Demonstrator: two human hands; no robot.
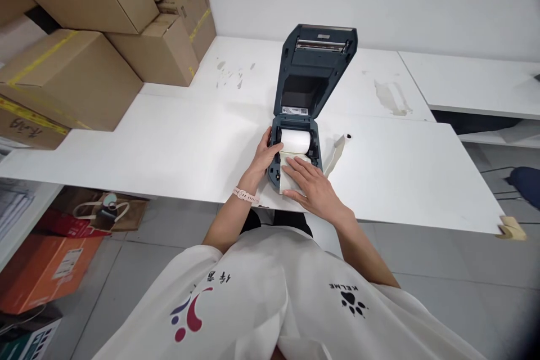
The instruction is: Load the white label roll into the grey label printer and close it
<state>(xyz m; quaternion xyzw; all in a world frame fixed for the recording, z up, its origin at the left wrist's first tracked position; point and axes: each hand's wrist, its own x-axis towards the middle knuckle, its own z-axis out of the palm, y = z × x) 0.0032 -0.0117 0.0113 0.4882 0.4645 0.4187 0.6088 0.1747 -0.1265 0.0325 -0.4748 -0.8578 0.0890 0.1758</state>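
A dark grey label printer [317, 142] sits on the white table with its lid [287, 81] raised. Inside it lies a white roll of labels [295, 139], and a strip of label paper [288, 182] runs from the roll over the printer's front edge. My left hand [265, 156] grips the printer's left side, its thumb by the roll's left end and its other fingers partly hidden behind the casing. Across the strip, my right hand [311, 184] rests flat with fingers spread. A crumpled, curled strip of backing paper [336, 155] lies just right of the printer.
Stacked cardboard boxes [71, 76] stand at the table's left end. The white table [405, 171] reaches right to a taped corner [512, 228]. A white wall [371, 0] rises behind. An orange box [54, 270] is on the floor at lower left.
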